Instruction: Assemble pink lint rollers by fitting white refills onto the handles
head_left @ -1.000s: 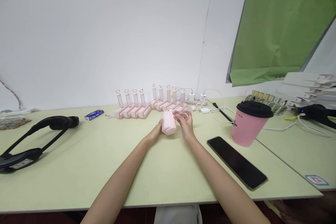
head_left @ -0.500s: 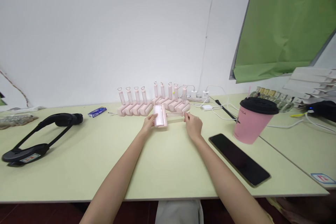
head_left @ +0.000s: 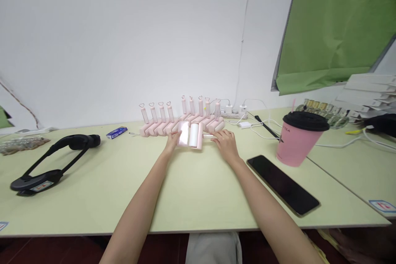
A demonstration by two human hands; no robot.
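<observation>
A pink lint roller lies between my hands above the pale green table, its cover swung open to the left and a white roll showing inside. My left hand pinches the opened cover at its left edge. Over at the right, my right hand has its fingers closed on the roller's thin handle. Behind them, several similar pink rollers stand in a row with their handles upright, each topped by a heart-shaped loop.
On the right are a black phone, a pink cup with a black lid, and white cables. A black headset and a blue packet are on the left. A white wall rises behind.
The roller's cover has opened to the left, exposing the white roll. My left hand has moved slightly left with it, and my right hand's fingers have shifted closer to the roller body.
</observation>
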